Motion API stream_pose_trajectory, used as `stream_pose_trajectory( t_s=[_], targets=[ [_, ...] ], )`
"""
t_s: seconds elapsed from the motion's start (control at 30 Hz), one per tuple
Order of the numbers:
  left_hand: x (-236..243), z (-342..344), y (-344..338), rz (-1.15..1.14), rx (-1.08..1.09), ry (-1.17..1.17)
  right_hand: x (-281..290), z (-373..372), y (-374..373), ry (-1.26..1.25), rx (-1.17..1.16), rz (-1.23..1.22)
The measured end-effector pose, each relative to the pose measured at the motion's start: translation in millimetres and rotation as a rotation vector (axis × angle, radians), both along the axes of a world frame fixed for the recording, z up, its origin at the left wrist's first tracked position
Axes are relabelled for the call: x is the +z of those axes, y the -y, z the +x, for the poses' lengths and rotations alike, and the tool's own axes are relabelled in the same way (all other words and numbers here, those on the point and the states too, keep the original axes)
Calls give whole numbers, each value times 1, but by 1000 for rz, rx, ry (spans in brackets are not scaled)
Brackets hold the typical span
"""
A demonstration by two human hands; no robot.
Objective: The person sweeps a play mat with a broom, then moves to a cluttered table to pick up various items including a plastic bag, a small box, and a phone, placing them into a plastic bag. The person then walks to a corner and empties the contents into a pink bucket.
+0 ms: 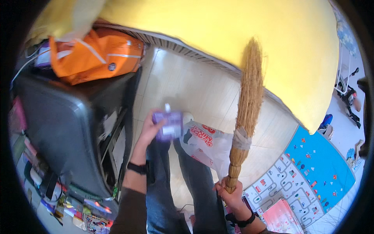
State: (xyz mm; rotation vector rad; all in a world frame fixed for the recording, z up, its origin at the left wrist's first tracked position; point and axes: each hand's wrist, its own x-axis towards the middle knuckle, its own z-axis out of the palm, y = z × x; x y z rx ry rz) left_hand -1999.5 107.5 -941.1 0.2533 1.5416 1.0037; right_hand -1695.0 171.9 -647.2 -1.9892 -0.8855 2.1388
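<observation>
My left hand (150, 128) is closed around a purple pouch (170, 132) with a white spout on top, held over my legs. In my right hand (231, 194) is a straw broom (249, 91), gripped low on its bound handle with the bristles pointing up and away from me. Clear tape wraps the broom's middle. A thin white plastic bag (204, 145) with red print hangs beside the broom, close to my right hand. Whether my right fingers also hold the bag is hidden.
A bed with a yellow sheet (187, 19) spans the far side. At left stands a dark cabinet (54, 124) with an orange bag (103, 58) on top. A blue and white patterned play mat (315, 163) lies on the pale tiled floor (187, 80) at right. Clutter fills the lower left.
</observation>
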Motion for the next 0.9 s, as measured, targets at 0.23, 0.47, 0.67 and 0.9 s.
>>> stream_pose_trajectory(
  t_s=[0.23, 0.47, 0.67, 0.9],
  targets=[
    [200, 12, -10, 257, -595, 232, 101, -30, -11, -76, 143, -125],
    [327, 106, -2, 515, -558, 317, 218, -39, 19, -258, 459, -42],
    [416, 134, 24, 387, -799, 80, 303, -16, 46, -269, 474, -49],
    [437, 146, 79, 563, -589, 361, 366, 28, 81, -388, 321, -41]
  ],
)
